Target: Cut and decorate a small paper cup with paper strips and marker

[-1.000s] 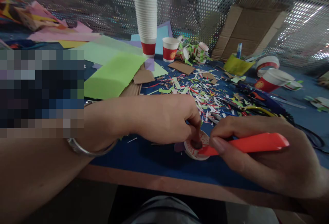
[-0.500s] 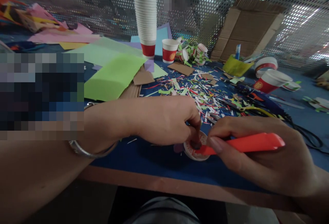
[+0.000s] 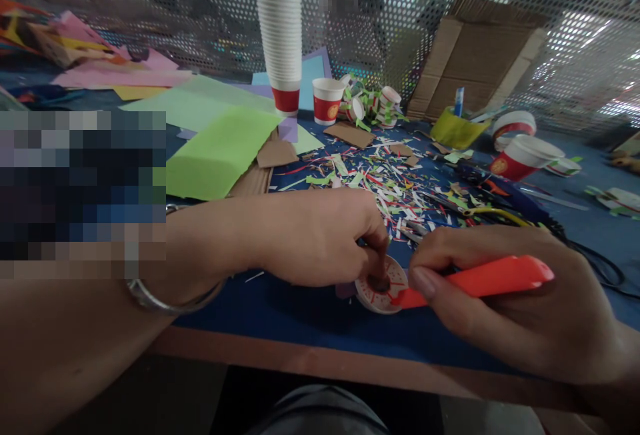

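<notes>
Near the table's front edge lies a small white paper cup piece, a shallow round shape with red marks drawn inside it. My left hand comes in from the left with curled fingers, one fingertip pressed inside the cup piece. My right hand grips a red marker between thumb and fingers. The marker's tip touches the inside of the cup piece near its right rim. A bit of purple paper shows beside the cup piece, partly hidden by my left hand.
Colourful paper scraps cover the middle. Behind stand a tall stack of paper cups and a single cup. Green paper sheets lie left. Scissors, a yellow holder and another cup are right. Perforated metal rises behind.
The marker tip has shifted slightly right within the cup piece, and more of the red marks now show. My left hand stays on the piece.
</notes>
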{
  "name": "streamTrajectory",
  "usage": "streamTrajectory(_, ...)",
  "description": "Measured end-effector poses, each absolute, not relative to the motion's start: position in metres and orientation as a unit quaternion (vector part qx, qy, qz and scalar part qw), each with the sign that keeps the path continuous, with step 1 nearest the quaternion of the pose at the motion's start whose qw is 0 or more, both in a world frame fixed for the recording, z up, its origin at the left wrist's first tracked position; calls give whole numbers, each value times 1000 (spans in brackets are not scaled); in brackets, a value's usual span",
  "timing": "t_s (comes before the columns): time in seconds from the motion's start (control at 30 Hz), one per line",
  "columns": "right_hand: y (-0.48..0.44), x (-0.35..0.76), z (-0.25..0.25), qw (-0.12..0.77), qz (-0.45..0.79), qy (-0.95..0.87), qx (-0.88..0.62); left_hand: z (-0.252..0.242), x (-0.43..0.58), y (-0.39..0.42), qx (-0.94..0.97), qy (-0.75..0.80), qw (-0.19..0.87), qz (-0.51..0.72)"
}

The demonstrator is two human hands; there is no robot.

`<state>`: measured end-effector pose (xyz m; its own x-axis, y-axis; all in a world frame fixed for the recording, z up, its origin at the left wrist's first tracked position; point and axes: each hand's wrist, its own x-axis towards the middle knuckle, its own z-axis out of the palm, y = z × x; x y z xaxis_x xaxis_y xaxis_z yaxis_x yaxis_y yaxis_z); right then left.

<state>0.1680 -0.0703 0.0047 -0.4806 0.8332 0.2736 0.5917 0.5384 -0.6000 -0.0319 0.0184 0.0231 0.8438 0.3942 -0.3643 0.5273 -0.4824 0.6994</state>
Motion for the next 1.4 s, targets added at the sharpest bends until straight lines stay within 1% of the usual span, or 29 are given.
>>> streamTrajectory(0.47, -70, 163, 8, 297, 250, -826, -409, 25, -30, 17, 861, 284, 413, -90)
streamTrajectory(0.8, -69, 163, 6, 311, 260, -822, -399, 25, -30, 17, 850, 280, 438, -89)
streamTrajectory(1.0, -68, 161, 4, 311, 289, -813, -398, 26, -30, 17, 848, 283, 440, -87)
streamTrajectory(1.2, -70, 161, 5, 290, 269, -826, -402, 26, -30, 17, 850, 283, 434, -92)
streamTrajectory(1.4, -72, 162, 5, 293, 278, -820, -405, 28, -30, 16, 852, 282, 432, -92)
